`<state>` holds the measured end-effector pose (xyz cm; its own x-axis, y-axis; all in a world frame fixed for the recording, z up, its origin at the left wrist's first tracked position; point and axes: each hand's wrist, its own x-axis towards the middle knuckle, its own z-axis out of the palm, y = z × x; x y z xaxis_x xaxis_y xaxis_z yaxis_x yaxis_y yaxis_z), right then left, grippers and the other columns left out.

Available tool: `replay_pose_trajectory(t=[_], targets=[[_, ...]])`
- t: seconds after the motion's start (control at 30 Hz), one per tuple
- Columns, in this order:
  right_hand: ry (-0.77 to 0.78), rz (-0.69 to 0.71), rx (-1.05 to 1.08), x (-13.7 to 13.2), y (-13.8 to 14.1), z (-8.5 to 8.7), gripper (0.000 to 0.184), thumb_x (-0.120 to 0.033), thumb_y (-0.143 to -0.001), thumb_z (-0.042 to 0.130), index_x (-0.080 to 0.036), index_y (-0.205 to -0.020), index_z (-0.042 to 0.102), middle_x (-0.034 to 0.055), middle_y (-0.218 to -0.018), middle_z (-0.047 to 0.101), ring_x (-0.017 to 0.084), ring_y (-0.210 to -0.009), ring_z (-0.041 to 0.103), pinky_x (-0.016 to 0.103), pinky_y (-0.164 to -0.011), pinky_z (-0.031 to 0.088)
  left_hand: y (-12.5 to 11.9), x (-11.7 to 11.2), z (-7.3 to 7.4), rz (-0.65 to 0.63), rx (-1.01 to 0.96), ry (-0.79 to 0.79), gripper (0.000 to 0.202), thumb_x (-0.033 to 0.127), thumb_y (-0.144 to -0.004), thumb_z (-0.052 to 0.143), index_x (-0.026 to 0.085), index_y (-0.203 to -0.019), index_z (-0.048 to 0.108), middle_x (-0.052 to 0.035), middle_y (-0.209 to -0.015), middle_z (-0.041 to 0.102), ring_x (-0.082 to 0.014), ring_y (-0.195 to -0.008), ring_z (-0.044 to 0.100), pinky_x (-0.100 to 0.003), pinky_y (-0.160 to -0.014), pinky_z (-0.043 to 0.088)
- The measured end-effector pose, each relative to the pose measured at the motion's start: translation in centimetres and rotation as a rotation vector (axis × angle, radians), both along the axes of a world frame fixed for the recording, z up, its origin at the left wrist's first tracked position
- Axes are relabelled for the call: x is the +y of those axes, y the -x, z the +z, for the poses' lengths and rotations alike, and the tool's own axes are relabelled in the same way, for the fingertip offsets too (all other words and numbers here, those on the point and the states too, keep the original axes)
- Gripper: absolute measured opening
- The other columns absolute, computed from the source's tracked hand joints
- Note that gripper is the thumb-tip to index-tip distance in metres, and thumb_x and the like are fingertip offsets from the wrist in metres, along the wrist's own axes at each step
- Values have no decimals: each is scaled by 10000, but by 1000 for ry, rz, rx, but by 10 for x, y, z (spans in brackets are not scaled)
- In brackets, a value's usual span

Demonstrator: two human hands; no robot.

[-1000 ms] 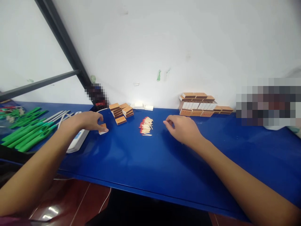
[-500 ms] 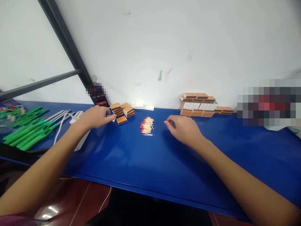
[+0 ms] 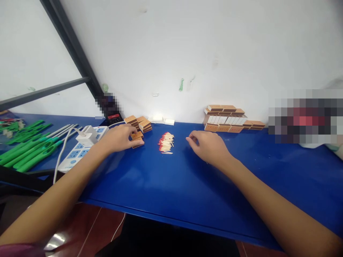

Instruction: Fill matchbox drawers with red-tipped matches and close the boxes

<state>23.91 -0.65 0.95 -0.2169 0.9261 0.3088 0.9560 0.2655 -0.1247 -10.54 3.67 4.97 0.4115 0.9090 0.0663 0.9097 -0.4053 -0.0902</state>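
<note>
Visibly, orange matchboxes bear lettering too small to read.

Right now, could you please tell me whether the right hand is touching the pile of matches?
No, blue tabletop shows between the right hand and the pile of matches.

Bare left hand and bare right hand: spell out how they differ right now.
The bare left hand touches an orange-brown cardboard matchbox; the bare right hand has no visible object in its curled fingers. The left hand is left of the pile of red-tipped wooden matches; the right hand is right of it. Both are over the blue tabletop.
</note>
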Motion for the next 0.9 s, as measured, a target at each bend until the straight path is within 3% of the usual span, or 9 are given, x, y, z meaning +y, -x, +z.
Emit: replay_pose_trajectory(t=[0.27, 0.6, 0.7, 0.8, 0.9], targets=[[24, -5, -2, 3, -1, -2, 266, -372, -1032, 489, -220, -936, 684, 35, -922, 756, 200, -787, 655, 305, -625, 328, 4, 0, -3, -63, -69, 31, 365, 556, -861, 670, 196, -922, 696, -89, -967, 741, -250, -865, 673, -340, -707, 449], [27, -10, -5, 2, -1, -1, 267, -373, -1033, 493, -217, -929, 684, 35, -909, 752, 201, -797, 659, 305, -625, 325, 6, -7, -7, -48, -94, 74, 347, 529, -852, 696, 199, -946, 643, -89, -979, 726, -256, -863, 663, -342, -702, 454], [25, -8, -8, 2, -1, -1, 264, -372, -1032, 495, -217, -930, 682, 35, -904, 750, 199, -792, 658, 303, -625, 323, 4, -10, -6, -44, -131, 111, 386, 521, -835, 723, 204, -1044, 652, -69, -961, 734, -247, -837, 674, -329, -676, 445], [19, 2, -8, 2, -1, -2, 263, -369, -1033, 490, -216, -941, 683, 37, -909, 750, 199, -792, 657, 305, -629, 325, 5, -7, -5, -51, -153, 21, 476, 542, -851, 713, 216, -1192, 648, -64, -1009, 748, -245, -865, 688, -332, -704, 464], [16, 5, -8, 2, -1, -3, 262, -366, -1031, 494, -214, -928, 680, 39, -897, 749, 198, -786, 656, 305, -626, 321, 7, 1, -5, -42, -135, -116, 463, 533, -889, 670, 208, -1218, 656, -83, -1092, 753, -270, -946, 698, -355, -766, 488]])
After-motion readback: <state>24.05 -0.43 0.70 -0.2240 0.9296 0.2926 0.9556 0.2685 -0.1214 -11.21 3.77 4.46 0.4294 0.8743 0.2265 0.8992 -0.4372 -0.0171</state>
